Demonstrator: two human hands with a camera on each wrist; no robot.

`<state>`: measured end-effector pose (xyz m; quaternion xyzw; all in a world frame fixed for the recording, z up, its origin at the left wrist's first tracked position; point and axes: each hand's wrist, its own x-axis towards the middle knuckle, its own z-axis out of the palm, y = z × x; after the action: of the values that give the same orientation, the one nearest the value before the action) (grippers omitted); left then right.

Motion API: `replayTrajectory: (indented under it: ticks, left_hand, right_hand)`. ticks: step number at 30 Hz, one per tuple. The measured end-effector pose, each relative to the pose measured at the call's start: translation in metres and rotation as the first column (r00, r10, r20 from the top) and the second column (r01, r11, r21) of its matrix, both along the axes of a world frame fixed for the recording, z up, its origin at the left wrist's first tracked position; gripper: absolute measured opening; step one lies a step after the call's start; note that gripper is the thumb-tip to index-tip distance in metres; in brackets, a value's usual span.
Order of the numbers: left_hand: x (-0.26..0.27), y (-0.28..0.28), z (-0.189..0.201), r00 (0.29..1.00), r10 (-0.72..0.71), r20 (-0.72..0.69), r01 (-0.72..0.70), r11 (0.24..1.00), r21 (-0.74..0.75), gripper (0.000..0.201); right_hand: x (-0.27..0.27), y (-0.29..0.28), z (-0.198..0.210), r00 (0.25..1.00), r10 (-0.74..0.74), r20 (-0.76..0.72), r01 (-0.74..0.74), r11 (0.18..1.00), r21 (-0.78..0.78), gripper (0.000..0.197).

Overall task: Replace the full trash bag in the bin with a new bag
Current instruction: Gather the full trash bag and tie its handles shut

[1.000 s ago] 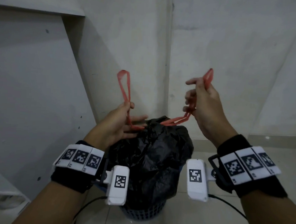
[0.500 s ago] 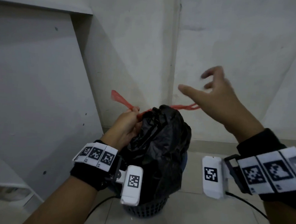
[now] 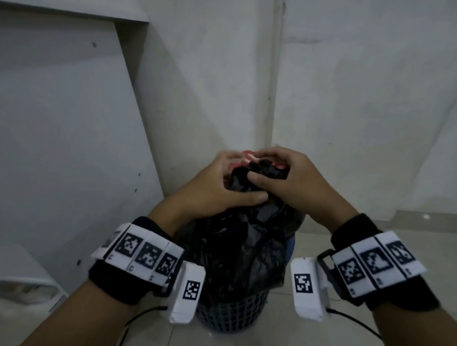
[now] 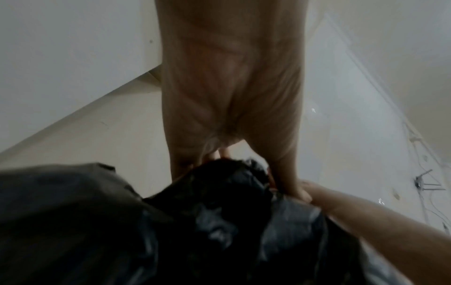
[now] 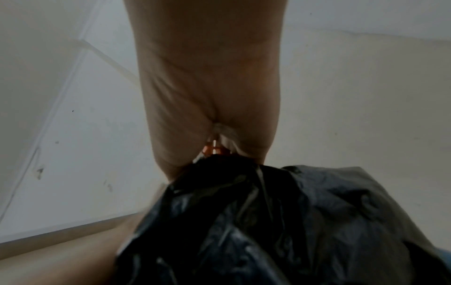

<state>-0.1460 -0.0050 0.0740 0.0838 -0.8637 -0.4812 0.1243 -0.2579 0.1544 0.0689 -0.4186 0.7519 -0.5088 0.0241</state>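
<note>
A full black trash bag (image 3: 238,251) stands in a dark mesh bin (image 3: 229,313) on the floor in the room's corner. Its gathered neck (image 3: 251,174) sticks up between both hands, with the red drawstring (image 3: 247,156) bunched on top. My left hand (image 3: 221,185) grips the neck from the left, thumb laid across the front. From the right, my right hand (image 3: 283,176) curls its fingers over the neck and the drawstring. The black bag (image 4: 219,221) fills the lower left wrist view. In the right wrist view a bit of red drawstring (image 5: 213,150) shows under the palm, above the black bag (image 5: 268,221).
White walls meet in a corner (image 3: 273,95) right behind the bin. A large white panel (image 3: 50,135) leans at the left. Pale floor tiles (image 3: 372,342) spread right of the bin, and cables trail from both wrist cameras.
The hands held the red drawstring loops raised and apart; the right then let go. Now both hands have come down together and grip the bag's neck, with the drawstring bunched under them.
</note>
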Motion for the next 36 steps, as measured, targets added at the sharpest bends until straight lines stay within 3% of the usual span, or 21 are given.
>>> replayTrajectory:
  ticks: [1,3,5,8,13,15,18,21,23,26,29,31,33,35,36]
  left_hand:
    - [0.000,-0.001,-0.002,1.000,-0.011,-0.001,0.011,0.990,-0.141,0.075]
    - [-0.002,-0.003,-0.005,1.000,-0.023,0.017,0.027,0.960,-0.280,0.060]
    - [-0.003,-0.007,-0.008,0.996,-0.055,0.063,0.072,0.948,-0.311,0.042]
    - [-0.003,-0.012,-0.007,0.996,-0.081,0.042,0.091,0.943,-0.321,0.026]
    - [-0.002,-0.015,-0.005,0.981,-0.055,-0.188,-0.007,0.950,-0.312,0.027]
    - [-0.002,-0.016,-0.006,0.946,-0.036,-0.321,-0.101,0.911,-0.401,0.043]
    - [-0.002,-0.014,-0.002,0.877,0.009,-0.481,-0.273,0.833,-0.481,0.065]
    - [-0.002,-0.007,0.005,0.828,0.059,-0.558,-0.259,0.922,-0.288,0.062]
    - [-0.002,-0.002,0.012,0.846,0.084,-0.526,-0.145,0.987,-0.075,0.054]
    - [-0.003,0.007,0.024,0.888,0.118,-0.444,0.001,0.966,0.257,0.050]
    - [-0.006,0.008,0.033,0.897,0.098,-0.431,0.051,0.946,0.321,0.053]
    - [-0.006,0.002,0.035,0.911,0.034,-0.411,0.038,0.985,0.166,0.052]
    - [-0.003,-0.009,0.038,0.972,-0.035,-0.234,0.006,0.993,-0.121,0.047]
    - [0.003,-0.022,0.044,1.000,0.007,0.025,0.003,0.914,-0.405,0.032]
    - [0.006,-0.028,0.048,0.996,0.039,0.077,0.003,0.878,-0.478,0.024]
  right_hand:
    - [0.001,-0.001,0.001,1.000,0.017,0.010,-0.017,1.000,-0.014,0.039]
    - [0.003,-0.001,0.006,0.999,-0.007,-0.032,0.005,0.998,-0.067,0.028]
    - [0.001,0.001,0.011,0.976,-0.139,-0.170,0.117,0.984,-0.132,0.017]
    - [-0.008,0.005,0.013,0.859,-0.328,-0.392,0.299,0.945,-0.135,0.026]
    - [-0.008,0.021,0.019,0.796,-0.471,-0.381,0.379,0.878,-0.293,0.021]
    - [-0.009,0.024,0.021,0.773,-0.513,-0.374,0.405,0.852,-0.333,0.019]
    - [-0.006,0.025,0.022,0.822,-0.468,-0.325,0.373,0.873,-0.314,0.023]
    - [0.003,0.020,0.023,0.966,-0.192,-0.174,0.168,0.975,-0.145,0.033]
    - [0.009,0.010,0.020,0.986,-0.080,-0.149,0.079,0.997,-0.014,0.036]
    - [0.015,-0.004,0.017,0.989,-0.074,-0.128,0.068,0.996,-0.051,0.022]
    - [0.012,-0.007,0.021,0.992,-0.118,-0.052,0.112,0.987,-0.112,0.021]
    - [0.006,-0.005,0.030,0.981,-0.167,-0.102,0.157,0.983,-0.097,0.030]
    - [-0.006,-0.004,0.041,0.950,-0.246,-0.194,0.241,0.969,-0.046,0.030]
    - [-0.018,-0.003,0.055,0.908,-0.302,-0.290,0.321,0.947,0.022,0.025]
    - [-0.021,-0.003,0.063,0.889,-0.310,-0.337,0.350,0.935,0.062,0.022]
